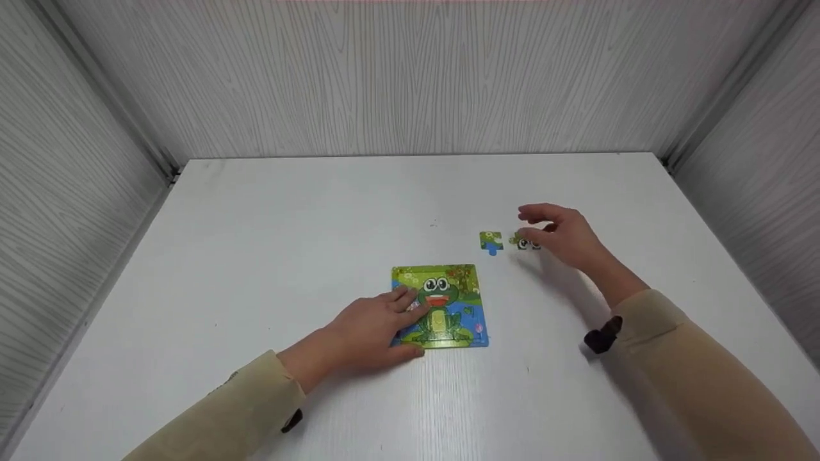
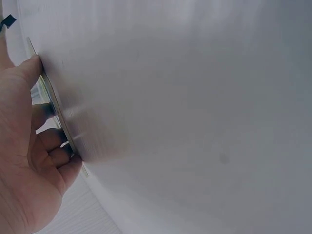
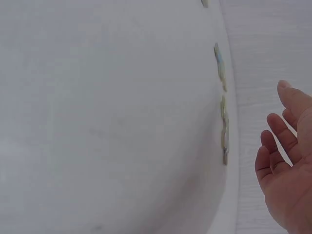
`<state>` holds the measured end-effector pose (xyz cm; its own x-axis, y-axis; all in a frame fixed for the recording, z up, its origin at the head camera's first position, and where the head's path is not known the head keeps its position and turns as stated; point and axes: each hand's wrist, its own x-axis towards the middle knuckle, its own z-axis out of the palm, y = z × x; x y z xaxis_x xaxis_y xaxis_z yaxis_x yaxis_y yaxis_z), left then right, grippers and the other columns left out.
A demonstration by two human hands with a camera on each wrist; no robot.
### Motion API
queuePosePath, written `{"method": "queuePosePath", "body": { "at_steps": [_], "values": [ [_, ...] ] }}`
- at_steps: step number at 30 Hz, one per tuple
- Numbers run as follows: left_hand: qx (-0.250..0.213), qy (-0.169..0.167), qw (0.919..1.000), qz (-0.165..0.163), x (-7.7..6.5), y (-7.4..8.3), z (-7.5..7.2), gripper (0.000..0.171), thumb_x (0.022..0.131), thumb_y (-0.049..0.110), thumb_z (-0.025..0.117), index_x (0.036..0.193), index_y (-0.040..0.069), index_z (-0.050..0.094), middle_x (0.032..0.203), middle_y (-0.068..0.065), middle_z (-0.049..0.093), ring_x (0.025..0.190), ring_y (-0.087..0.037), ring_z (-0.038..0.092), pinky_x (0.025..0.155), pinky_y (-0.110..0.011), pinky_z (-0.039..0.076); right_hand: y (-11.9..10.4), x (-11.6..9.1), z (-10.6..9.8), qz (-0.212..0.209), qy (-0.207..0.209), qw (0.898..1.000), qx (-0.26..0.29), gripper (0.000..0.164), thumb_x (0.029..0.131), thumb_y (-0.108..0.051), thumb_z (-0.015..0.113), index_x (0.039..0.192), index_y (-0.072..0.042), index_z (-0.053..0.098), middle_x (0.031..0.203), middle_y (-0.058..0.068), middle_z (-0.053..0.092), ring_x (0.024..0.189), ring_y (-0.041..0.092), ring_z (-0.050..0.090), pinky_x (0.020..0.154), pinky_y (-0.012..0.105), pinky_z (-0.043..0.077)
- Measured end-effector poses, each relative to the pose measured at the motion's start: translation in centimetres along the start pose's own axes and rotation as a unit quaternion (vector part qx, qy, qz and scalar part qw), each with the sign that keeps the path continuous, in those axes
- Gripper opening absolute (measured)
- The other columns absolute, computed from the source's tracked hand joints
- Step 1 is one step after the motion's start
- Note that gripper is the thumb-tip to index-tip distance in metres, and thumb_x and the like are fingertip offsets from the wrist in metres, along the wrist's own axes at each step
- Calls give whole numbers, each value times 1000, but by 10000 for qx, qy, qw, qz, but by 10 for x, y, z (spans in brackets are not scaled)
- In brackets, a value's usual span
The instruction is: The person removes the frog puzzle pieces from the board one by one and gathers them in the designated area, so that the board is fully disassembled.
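Note:
My left hand (image 1: pixel 375 326) rests on a frog jigsaw puzzle (image 1: pixel 448 320) in a square tray, fingers spread over its left side and thumb along the near edge. The left wrist view shows the puzzle (image 2: pixel 59 109) edge-on, with the fingers against it. Farther back and to the right, my right hand (image 1: pixel 567 240) hovers over a loose puzzle piece with cartoon eyes (image 1: pixel 523 244), partly covering it. Its fingers are bent loosely, and the right wrist view shows the hand apart from the pieces. Just left of that lies a green and blue puzzle piece (image 1: pixel 491 241).
Everything lies on a white tabletop (image 1: pixel 288 224). A pale wood-grain panel (image 1: pixel 410 77) stands behind it, with similar panels on the left and right sides. Dark bands or devices show at both sleeve cuffs.

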<state>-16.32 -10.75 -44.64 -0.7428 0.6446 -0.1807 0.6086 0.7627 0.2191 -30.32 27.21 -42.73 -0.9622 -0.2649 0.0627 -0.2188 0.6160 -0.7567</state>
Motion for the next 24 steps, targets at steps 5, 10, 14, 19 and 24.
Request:
{"method": "queuePosePath", "body": {
  "at_steps": [5, 10, 14, 19, 24],
  "values": [
    [2, -80, 9999, -107, 0, 1, -1, 79, 103, 68, 51, 168, 25, 36, 174, -6, 28, 160, -29, 26, 119, -52, 41, -27, -5, 17, -641, -436, 9970, 74, 44, 99, -28, 79, 140, -15, 70, 137, 9, 70, 127, 32, 61, 103, 44, 49],
    [25, -96, 9999, -135, 1, 1, -2, 79, 102, 68, 51, 167, 25, 37, 174, -6, 29, 159, -29, 28, 118, -52, 42, -44, -8, 38, -932, -859, 9919, 88, 43, 97, -24, 81, 138, -12, 71, 135, 9, 71, 123, 33, 62, 102, 46, 51],
    [1, -57, 9999, -96, 0, 0, -2, 79, 102, 68, 51, 167, 26, 36, 173, -7, 30, 158, -30, 31, 117, -53, 43, -51, -12, 55, -955, -1230, 9878, -88, 44, 97, -25, 81, 138, -11, 72, 135, 4, 71, 124, 30, 63, 105, 48, 51],
    [7, -48, 10000, -56, 1, 0, -1, 80, 102, 69, 51, 168, 27, 33, 173, -7, 29, 157, -31, 32, 116, -53, 44, -53, -15, 71, -884, -1640, 9824, -137, 41, 96, -23, 82, 135, -15, 74, 131, -2, 72, 124, 22, 63, 106, 48, 50],
    [-35, -76, 9999, -60, 1, 0, -2, 80, 102, 68, 51, 168, 26, 34, 173, -7, 30, 158, -31, 32, 117, -53, 43, -50, -16, 79, -832, -1910, 9780, -124, 37, 95, -20, 83, 132, -19, 76, 127, -7, 72, 118, 18, 62, 102, 43, 50]
  ]
}}
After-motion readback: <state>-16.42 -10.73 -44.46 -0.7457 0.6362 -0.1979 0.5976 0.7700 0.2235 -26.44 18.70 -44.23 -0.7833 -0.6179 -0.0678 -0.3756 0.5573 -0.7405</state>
